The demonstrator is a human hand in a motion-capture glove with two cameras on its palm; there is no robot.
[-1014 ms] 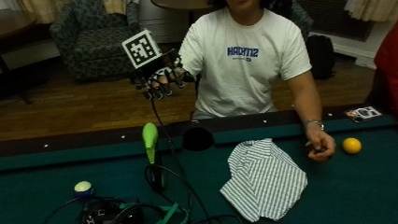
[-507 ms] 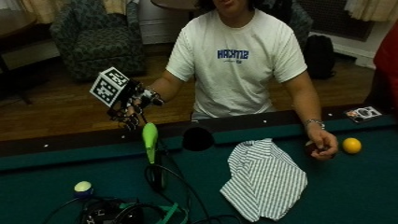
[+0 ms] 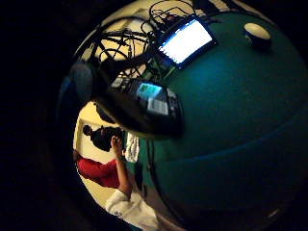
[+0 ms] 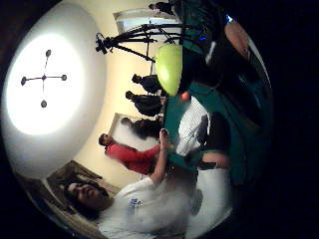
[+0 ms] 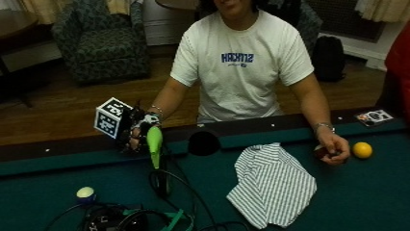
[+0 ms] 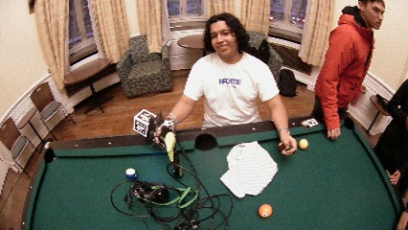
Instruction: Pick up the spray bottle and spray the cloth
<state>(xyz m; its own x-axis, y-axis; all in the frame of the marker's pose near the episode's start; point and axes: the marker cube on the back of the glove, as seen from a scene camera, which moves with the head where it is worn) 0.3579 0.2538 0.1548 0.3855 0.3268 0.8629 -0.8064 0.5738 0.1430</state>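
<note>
Bottle (image 5: 155, 144) first: lime-green spray head above a dark body, standing upright on the pool table (image 5: 359, 192) close to the rail nearest the person, with a dark cable looped around its foot. The gloved right hand (image 5: 137, 134) is right against the head, at about nine o'clock from it. The outside views are too dim to show whether the fingers wrap the neck or only touch it, so I cannot tell if a grip is made yet. The thumb-side palm view shows the green head close to the palm, which fits a hand at the bottle but not surely holding it.

Cloth (image 5: 272, 185), striped white, lies crumpled on the felt at about four o'clock from the bottle, well apart from it. A corner pocket (image 5: 204, 143) sits between them at the rail. The bare left hand (image 5: 332, 150) rests on the felt at about two o'clock from the cloth, just beside a yellow ball (image 5: 363, 150).

Risks from here, as I judge them:
- The cable at the base may snag as the bottle lifts, tipping it or dragging the gear.
- A grip taken too high on the narrow head may let the heavier body swing.
- The nozzle may face away from the cloth, so spray lands on the felt.
- Spraying from the present spot would likely fall short.
</note>
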